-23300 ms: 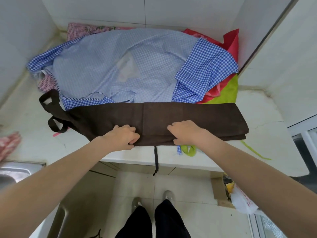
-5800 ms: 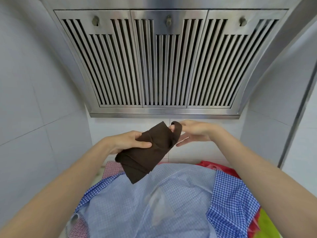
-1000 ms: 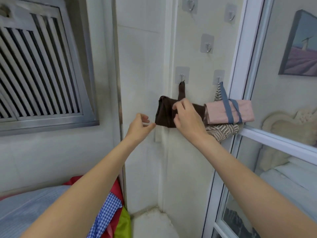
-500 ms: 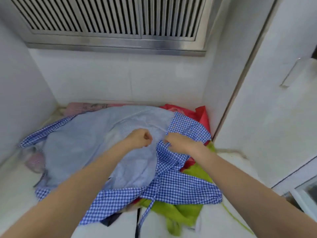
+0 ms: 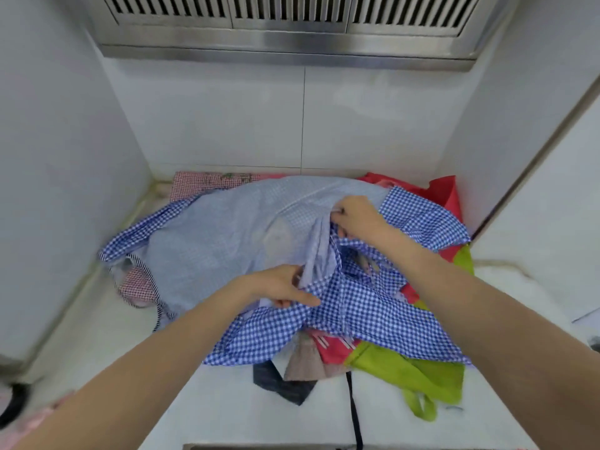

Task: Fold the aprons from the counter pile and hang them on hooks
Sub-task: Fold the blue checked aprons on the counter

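Observation:
A blue-and-white checked apron (image 5: 207, 251) lies on top of the pile on the white counter (image 5: 233, 410). My left hand (image 5: 279, 287) pinches a bunched fold of it near the pile's middle. Farther back, my right hand (image 5: 355, 216) grips the same gathered cloth, which is drawn up between the two hands. Under it show a lime green apron (image 5: 418, 375), a red one (image 5: 438, 193), a pink checked one (image 5: 207, 181) and dark fabric (image 5: 279, 381). No hooks are in view.
White tiled walls close the counter in on the left, back and right. A steel range hood (image 5: 292, 30) hangs overhead. A black strap (image 5: 355, 417) dangles over the counter's front edge. A dark round object (image 5: 13, 404) sits at the lower left.
One second ago my hands were at the brown apron on its wall hook. Since then I have turned back to the counter; both hands now hold the blue checked apron and have drawn apart.

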Available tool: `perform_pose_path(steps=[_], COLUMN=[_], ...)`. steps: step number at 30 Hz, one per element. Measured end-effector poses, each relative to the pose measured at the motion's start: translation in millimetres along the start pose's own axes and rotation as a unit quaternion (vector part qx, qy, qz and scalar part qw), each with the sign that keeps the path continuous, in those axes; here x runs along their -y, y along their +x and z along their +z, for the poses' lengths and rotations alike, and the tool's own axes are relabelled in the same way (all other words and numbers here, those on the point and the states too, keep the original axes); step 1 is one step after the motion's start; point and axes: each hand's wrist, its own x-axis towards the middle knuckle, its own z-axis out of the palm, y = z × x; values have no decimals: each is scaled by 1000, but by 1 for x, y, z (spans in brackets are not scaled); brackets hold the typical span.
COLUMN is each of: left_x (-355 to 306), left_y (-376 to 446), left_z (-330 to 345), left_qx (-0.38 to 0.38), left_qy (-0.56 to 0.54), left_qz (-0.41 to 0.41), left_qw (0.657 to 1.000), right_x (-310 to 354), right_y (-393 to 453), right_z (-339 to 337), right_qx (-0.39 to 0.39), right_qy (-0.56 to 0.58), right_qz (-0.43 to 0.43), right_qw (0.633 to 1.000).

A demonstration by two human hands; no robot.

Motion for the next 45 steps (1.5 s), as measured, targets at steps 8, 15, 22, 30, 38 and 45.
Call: perform_pose_path(steps=[8, 15, 22, 30, 38, 45], left_x=[23, 27, -11, -87, -234, -252], left_y=[-53, -76, -100, -178, -213, -243], left_z=[-95, -152, -185, -250, -187, -128], left_qx=[-77, -234, -235, -469, -360, -79], left_qy=[80, 45, 24, -136, -99, -172], left_qz=[-88, -106, -71, 58, 198, 272], left_qw=[990, 966, 969, 871, 907, 943], right_x=[3, 87, 166, 175, 207, 185], right_y=[54, 67, 89, 56, -74, -177], right_z=[-85, -50, -63, -351, -376, -375], right_qx=[-275, 157, 117, -385, -311, -171], right_qy=[119, 5, -71, 383, 441, 433], right_qz=[120, -6, -233, -132, -209, -253], right_qw=[946, 988, 963, 829, 815, 848])
